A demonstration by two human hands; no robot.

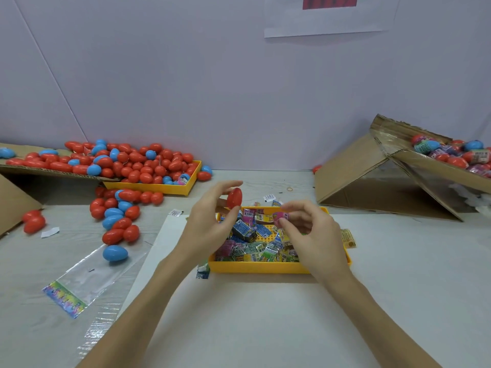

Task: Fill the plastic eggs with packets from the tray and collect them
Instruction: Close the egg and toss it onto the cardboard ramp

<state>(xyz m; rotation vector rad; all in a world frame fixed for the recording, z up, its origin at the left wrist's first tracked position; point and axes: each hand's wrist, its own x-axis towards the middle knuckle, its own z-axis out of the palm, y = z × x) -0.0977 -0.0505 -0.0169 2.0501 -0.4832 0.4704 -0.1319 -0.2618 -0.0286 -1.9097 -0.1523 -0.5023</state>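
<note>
Our two bare forearms reach forward from the bottom edge and meet above a yellow plastic tray (265,267) set on the counter (398,274). Our left hand (210,224), wrist bent and palm turned inward, grips a glossy red plastic egg (235,198) upright between thumb below and curled fingertips above, holding it just over the tray's far edge. Our right hand (310,229), knuckles up, pinches a small pink packet (279,216) between thumb and forefinger, the other fingers loosely curled behind it; egg and packet sit near each other but apart. Beneath both hands the shallow, straight-walled tray holds a jumble of crinkled packets (247,232) in blue, green, pink and yellow wrappers. At far left, smooth red and blue eggs (138,166) heap over a second yellow tray (156,187) and a cardboard flap, spilling in a loose trail (117,216) across the pale wood-grain counter toward a clear cellophane bag (87,277) with a rainbow strip. At right, a tilted corrugated cardboard box (372,176) holds eggs mixed with packets (451,155).
</note>
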